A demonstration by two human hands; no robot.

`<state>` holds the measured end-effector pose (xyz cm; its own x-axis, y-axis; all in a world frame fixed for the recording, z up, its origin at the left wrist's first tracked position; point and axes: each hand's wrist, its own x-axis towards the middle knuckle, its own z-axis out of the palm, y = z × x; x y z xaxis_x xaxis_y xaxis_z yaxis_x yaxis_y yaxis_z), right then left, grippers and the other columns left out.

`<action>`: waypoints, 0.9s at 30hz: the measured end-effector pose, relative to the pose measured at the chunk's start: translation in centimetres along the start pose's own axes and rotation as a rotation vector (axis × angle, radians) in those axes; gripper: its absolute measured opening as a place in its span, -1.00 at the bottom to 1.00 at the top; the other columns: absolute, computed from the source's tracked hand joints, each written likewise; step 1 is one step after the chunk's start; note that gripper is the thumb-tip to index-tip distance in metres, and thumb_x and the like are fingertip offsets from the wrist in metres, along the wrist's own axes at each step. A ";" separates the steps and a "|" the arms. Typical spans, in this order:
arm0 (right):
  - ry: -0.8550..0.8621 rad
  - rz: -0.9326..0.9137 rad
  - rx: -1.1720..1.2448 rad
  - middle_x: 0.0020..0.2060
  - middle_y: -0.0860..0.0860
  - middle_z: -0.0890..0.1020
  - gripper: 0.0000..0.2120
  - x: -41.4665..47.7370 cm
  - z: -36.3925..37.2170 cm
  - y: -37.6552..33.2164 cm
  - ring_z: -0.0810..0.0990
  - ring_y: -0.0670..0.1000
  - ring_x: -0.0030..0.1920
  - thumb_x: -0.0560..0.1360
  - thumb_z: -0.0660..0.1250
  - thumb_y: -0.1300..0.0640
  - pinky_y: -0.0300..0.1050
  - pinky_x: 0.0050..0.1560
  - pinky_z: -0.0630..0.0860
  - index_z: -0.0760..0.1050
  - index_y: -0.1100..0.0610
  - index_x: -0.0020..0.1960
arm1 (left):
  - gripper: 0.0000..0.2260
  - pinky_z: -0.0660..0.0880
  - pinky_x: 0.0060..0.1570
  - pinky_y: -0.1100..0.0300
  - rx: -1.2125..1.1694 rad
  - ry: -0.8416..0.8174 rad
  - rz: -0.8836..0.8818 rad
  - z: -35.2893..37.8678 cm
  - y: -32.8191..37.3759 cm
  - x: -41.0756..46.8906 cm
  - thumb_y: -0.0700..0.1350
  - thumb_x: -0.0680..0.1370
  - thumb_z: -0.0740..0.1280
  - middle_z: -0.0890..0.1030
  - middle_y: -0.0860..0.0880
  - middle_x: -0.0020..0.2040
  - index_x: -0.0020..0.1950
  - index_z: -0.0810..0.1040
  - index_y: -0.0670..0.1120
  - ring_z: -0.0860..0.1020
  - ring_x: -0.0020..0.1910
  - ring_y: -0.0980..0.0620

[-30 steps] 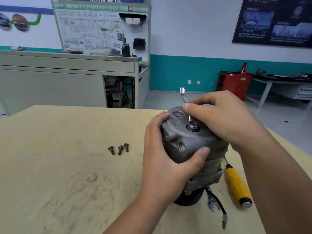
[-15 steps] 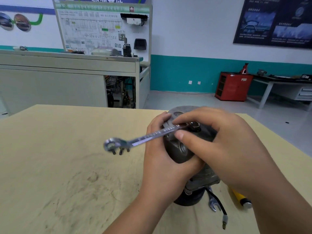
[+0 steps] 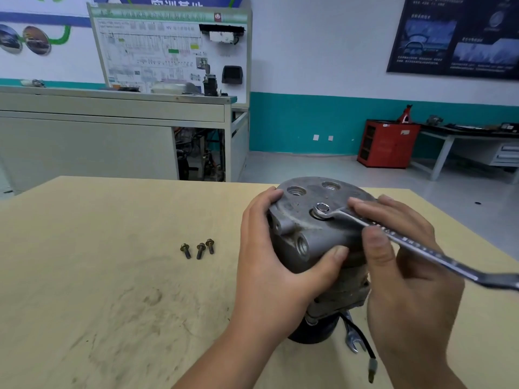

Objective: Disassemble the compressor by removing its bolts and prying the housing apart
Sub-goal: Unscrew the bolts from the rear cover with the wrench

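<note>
Steel wrench (image 3: 415,244) on bolt (image 3: 322,207), pinched by right fingers (image 3: 376,245); left fingers (image 3: 331,256) clasp compressor (image 3: 309,228). Risk: ring may slip, rounding bolt.

Open end of the wrench (image 3: 421,249) cut off at the right edge, lower compressor (image 3: 309,220) hidden by left hand (image 3: 269,270) and right hand (image 3: 407,276), second wrench (image 3: 352,342) mostly covered, wall chart (image 3: 157,51) lettering blurred.

left hand (image 3: 276,265) curled round compressor (image 3: 311,234) top; right hand (image 3: 404,265) pinches wrench (image 3: 421,248) shank (thumb on top).
</note>
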<state>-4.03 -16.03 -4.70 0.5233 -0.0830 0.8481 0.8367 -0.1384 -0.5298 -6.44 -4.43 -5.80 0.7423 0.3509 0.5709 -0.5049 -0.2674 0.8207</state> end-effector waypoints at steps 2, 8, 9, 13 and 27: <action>0.091 0.136 0.092 0.03 -0.06 0.64 -0.85 0.0 0.2 0.3 0.53 -0.04 0.20 0.47 0.26 -0.03 -0.09 0.25 0.42 0.58 -0.11 0.00 | -0.35 0.49 0.21 -0.04 -0.002 -0.001 0.003 0.0 0.0 0.0 0.16 0.21 0.49 0.47 0.12 0.28 0.23 0.32 0.32 0.52 0.25 0.00; 0.126 0.438 0.285 -0.19 -0.15 0.67 -0.88 1.8 0.3 0.5 0.63 -0.20 -0.16 0.44 0.36 -0.06 -0.40 -0.21 0.51 0.56 -0.03 -0.10 | -0.35 0.48 0.22 -0.03 0.013 -0.005 0.009 0.0 0.0 -0.1 0.17 0.21 0.49 0.46 0.14 0.28 0.25 0.31 0.31 0.51 0.26 0.01; 0.131 0.488 0.288 -0.18 -0.13 0.68 -0.86 2.1 0.2 0.7 0.64 -0.19 -0.16 0.43 0.37 -0.07 -0.37 -0.21 0.52 0.57 -0.01 -0.10 | -0.35 0.48 0.22 -0.02 0.012 -0.006 0.006 0.0 0.0 0.0 0.17 0.21 0.49 0.46 0.14 0.28 0.24 0.31 0.31 0.51 0.26 0.02; 0.060 0.638 0.274 -0.22 -0.03 0.70 -0.95 4.2 0.1 0.5 0.67 -0.13 -0.22 0.46 0.39 0.12 -0.34 -0.31 0.53 0.60 0.09 -0.15 | -0.34 0.50 0.19 -0.04 -0.005 -0.011 0.001 0.0 -0.1 -0.1 0.16 0.21 0.49 0.46 0.13 0.28 0.25 0.32 0.28 0.52 0.25 -0.02; -0.495 0.473 -0.447 -0.29 -0.08 0.65 -0.88 9.3 2.9 -2.9 0.60 0.05 -0.06 0.36 0.39 0.05 0.20 0.14 0.45 0.59 0.04 -0.34 | -0.34 0.53 0.15 -0.01 -0.022 -0.024 -0.018 -0.2 -0.1 0.0 0.16 0.20 0.50 0.49 0.13 0.27 0.25 0.33 0.31 0.55 0.20 -0.02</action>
<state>-1.15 -13.58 4.73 0.9029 0.1998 0.3805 0.4212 -0.5874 -0.6910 -6.51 -4.20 -5.83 0.7614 0.3341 0.5556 -0.5008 -0.2411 0.8313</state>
